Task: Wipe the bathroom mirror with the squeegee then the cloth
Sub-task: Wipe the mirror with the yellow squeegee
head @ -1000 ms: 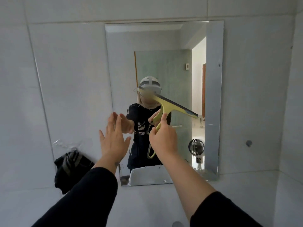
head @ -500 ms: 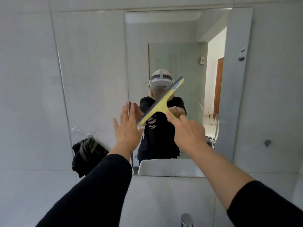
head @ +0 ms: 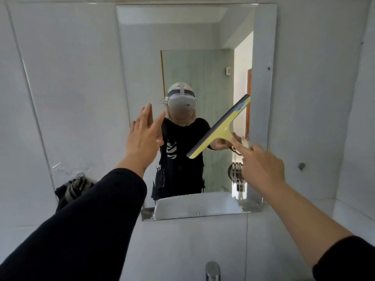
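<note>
The frameless mirror (head: 142,47) hangs on the grey tiled wall ahead of me. My right hand (head: 261,165) grips the handle of the yellow squeegee (head: 220,128), index finger stretched along it. Its dark rubber blade runs diagonally from lower left to upper right against the right half of the glass. My left hand (head: 144,136) is raised with straight fingers at the mirror's left edge and holds nothing. A dark striped cloth (head: 71,189) hangs bunched on the wall, low to the left of the mirror.
A chrome tap (head: 212,270) pokes up at the bottom edge, below the mirror. A small dark hook (head: 301,166) sits on the wall right of the mirror. The side wall closes in at the far right.
My right hand has carried the squeegee from the middle of the mirror over to its right side, blade still diagonal. My left hand has lifted a little higher.
</note>
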The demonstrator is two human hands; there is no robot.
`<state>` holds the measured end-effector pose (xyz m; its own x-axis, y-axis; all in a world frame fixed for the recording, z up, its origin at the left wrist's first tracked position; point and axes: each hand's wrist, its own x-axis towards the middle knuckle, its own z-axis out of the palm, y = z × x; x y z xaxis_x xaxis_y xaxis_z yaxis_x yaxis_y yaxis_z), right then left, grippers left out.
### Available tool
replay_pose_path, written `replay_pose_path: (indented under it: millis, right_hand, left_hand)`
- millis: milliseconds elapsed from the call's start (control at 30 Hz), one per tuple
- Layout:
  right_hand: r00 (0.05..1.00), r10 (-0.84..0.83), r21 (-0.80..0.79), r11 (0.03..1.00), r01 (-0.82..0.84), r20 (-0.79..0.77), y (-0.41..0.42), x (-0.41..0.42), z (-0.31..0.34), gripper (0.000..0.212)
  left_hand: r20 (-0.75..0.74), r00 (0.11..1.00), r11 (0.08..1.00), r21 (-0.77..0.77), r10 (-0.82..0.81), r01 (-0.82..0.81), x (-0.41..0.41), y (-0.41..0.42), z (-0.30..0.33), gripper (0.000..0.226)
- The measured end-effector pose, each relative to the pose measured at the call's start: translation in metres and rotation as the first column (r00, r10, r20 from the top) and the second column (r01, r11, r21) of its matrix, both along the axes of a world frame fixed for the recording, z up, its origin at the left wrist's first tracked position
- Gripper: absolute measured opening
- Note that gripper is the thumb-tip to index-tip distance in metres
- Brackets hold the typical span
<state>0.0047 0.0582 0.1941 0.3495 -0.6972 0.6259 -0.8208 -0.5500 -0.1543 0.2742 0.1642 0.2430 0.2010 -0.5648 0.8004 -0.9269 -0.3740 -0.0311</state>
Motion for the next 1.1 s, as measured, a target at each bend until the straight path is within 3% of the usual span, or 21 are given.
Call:
replay_pose_path:
  millis: [267, 633, 900, 1100]
  right_hand:
    - [0.941, 0.036, 0.176, 0.979, -0.1, 0.338, 0.001, 0.005, -0.047, 0.065]
    - [0.756, 0.038, 0.317, 0.893, -0.319, 0.653, 0.04, 0.061, -0.073, 0.068]
    - [0.731, 0.074, 0.33, 0.859, -0.393, 0.679, 0.072, 0.098, -0.088, 0.069]
    - [0.796, 0.192, 0.267, 0.875, -0.404, 0.574, 0.094, 0.116, -0.092, 0.067]
  left_hand:
    - [-0.035, 0.999, 0.999, -0.047, -0.025, 0.023, 0.01, -0.006, -0.004, 0.078]
    - [-0.069, 0.997, 0.998, -0.046, -0.034, 0.031, 0.007, 0.0, -0.005, 0.081]
    - [-0.091, 0.992, 0.995, -0.048, -0.088, 0.084, 0.002, 0.008, -0.001, 0.069]
    - [-0.053, 0.994, 0.991, -0.096, -0.097, 0.092, 0.012, 0.023, 0.006, 0.057]
